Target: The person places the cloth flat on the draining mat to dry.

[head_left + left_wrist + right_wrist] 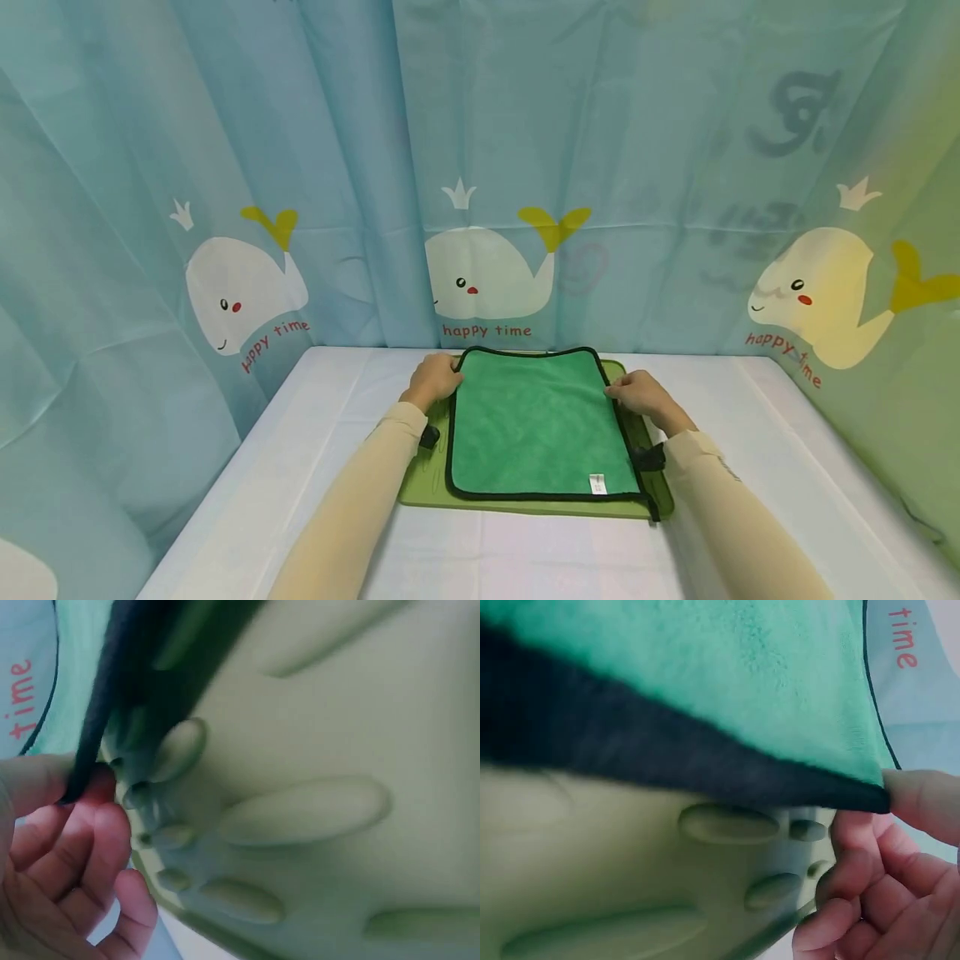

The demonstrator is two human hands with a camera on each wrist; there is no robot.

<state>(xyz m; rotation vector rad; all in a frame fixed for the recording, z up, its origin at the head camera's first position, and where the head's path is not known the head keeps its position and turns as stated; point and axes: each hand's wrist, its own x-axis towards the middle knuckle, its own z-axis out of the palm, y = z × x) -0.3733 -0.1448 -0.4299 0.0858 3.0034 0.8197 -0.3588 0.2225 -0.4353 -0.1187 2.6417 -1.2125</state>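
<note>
A green cloth [540,425] with a black bound edge spreads over an olive-green mat [517,507] with raised oval bumps. My left hand [435,379] pinches the cloth's left edge near the far corner; in the left wrist view, thumb and forefinger [97,787] close on the black binding. On the opposite side, my right hand [641,396] pinches the right edge, and the right wrist view shows that edge lifted above the mat [592,900]. A small white label [597,484] lies near the front right corner of the cloth, with a black loop [653,507] beside it.
The mat lies on a table with a white cover [247,500]. Behind and at both sides hang blue-green curtains [645,167] printed with whales and the words "happy time". Dark straps [649,457] show at both wrists.
</note>
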